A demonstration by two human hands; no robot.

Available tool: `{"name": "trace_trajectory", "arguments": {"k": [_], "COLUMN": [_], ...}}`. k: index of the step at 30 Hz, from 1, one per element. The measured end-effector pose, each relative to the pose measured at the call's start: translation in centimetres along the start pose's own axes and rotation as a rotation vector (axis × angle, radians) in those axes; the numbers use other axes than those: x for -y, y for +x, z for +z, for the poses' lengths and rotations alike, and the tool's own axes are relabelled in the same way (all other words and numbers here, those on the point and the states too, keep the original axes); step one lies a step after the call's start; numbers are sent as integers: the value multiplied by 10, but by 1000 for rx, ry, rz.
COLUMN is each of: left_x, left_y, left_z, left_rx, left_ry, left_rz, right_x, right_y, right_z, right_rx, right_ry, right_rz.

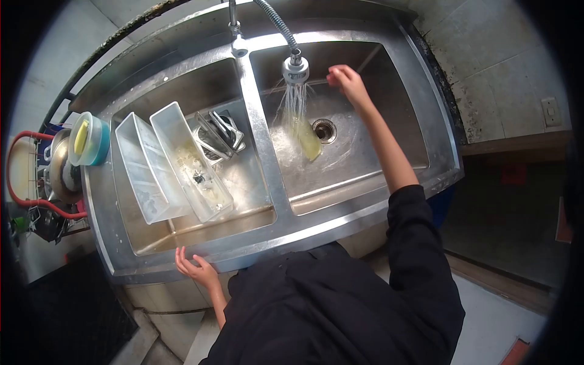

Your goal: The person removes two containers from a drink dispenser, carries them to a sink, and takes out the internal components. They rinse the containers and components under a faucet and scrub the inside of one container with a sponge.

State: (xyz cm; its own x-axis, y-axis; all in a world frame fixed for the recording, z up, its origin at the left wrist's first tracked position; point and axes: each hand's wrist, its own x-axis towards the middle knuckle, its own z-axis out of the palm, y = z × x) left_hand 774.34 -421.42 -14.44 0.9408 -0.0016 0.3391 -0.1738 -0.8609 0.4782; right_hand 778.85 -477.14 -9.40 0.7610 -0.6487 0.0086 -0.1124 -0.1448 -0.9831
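My right hand (348, 83) hovers over the right sink basin (383, 128), to the right of the running shower-type faucet head (296, 71). Its fingers are loosely bent and apart, with nothing seen in them. Water falls from the faucet onto a yellow-green sponge (309, 145) lying on the basin floor beside the drain (324, 131). My left hand (198, 272) is at the front edge of the sink, below the left basin (249, 188), with its fingers spread and nothing held.
Two long translucent plastic bins (146, 173) stand in the left basin, one with dark and yellowish residue inside. Metal pieces (220, 134) lie behind them. A round tub (91, 140) with something yellow in it sits on the left rim, near a dish rack (52, 222).
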Motion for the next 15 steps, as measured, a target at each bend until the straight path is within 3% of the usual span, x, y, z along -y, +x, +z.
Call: {"name": "trace_trajectory", "arguments": {"k": [2,3,4,5,6,7,9,11,14,15], "left_x": [1,0,-4,-6,-7,-7,-7,-7,-13,-13], "left_y": [0,0,1,1,1,2,2,3,5,6], "left_z": [2,2,2,2,2,4,5,7,8,8], "left_rx": [0,-4,4,0,17,31,30,70,102,122], "left_ry": [28,53,62,68,86,105,136,142,159,168], "left_rz": [-7,-12,-23,-30,-43,-55,-57,-87,-106,-113], "right_x": [-123,-148,-186,-224,-229,-257,-285,-271,-319,-316], "right_y": [5,-10,-24,-33,-47,-57,-75,-83,-99,-102], "right_z": [-20,-21,-21,-23,-12,-6,13,34,63,75], "right_rx": [-4,28,95,277,287,331,332,315,115,118], "right_ry": [85,-114,-118,-239,-375,-342,-426,-406,-445,-439], "right_rz": [107,324,458,596,819,918,910,964,641,648]}}
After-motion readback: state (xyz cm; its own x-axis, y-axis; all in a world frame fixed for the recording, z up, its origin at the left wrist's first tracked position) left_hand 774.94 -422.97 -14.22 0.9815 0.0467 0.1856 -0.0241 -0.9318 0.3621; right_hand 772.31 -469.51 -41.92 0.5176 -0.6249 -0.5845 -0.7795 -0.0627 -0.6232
